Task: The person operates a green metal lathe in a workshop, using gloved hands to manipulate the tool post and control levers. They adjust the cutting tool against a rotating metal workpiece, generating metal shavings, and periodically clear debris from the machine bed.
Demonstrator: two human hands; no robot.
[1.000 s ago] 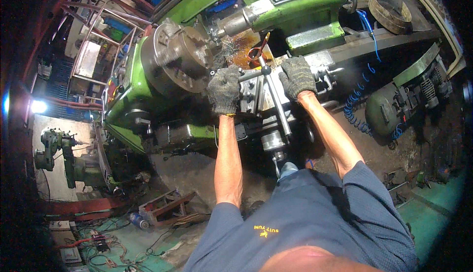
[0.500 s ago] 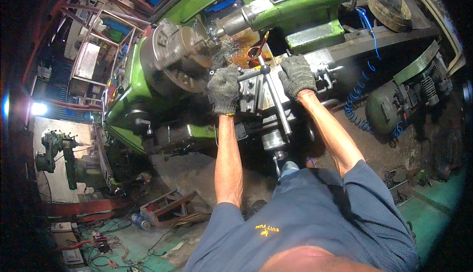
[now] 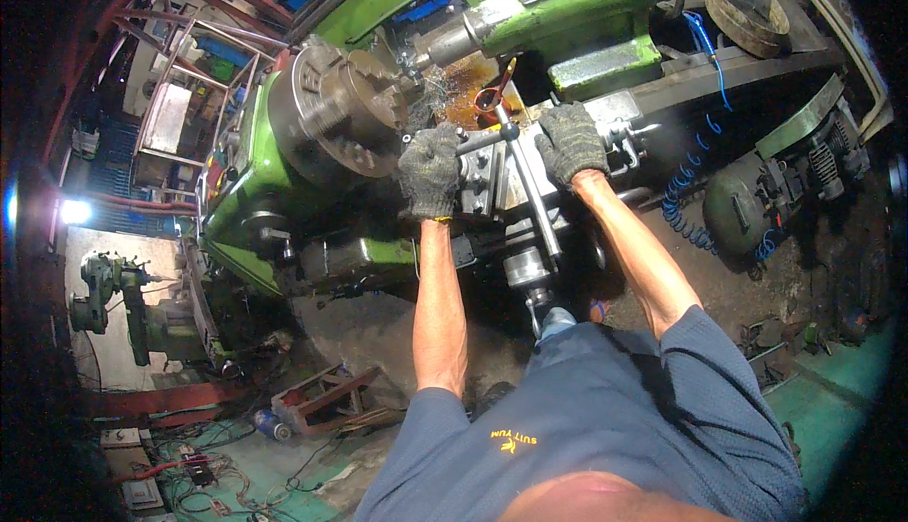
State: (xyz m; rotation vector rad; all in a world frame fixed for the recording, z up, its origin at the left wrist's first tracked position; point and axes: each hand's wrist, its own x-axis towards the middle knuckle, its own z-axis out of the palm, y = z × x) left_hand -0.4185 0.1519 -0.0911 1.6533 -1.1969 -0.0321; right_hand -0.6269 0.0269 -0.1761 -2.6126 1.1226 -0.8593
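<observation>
My left hand, in a dark grey knitted glove, is closed beside the chuck end of a lathe's tool post; what its fingers wrap round is hidden. A metal lever with a ball joint slants across the tool post toward me, its cross arm reaching the left glove. My right hand, gloved alike, has its fingers curled over the slide to the right; their grip is hidden too. Left of my left hand sits the big steel chuck with stepped jaws. Behind the lever stands an orange-red cup with a brush in it.
The green tailstock rises at the back, above metal shavings and brown fluid. A round metal tin is at the far right, above a blue coiled hose and a compressor. Cables lie on the floor at lower left.
The chuck and its jaws, smeared by spinning before, look sharper now. Both hands keep their places.
</observation>
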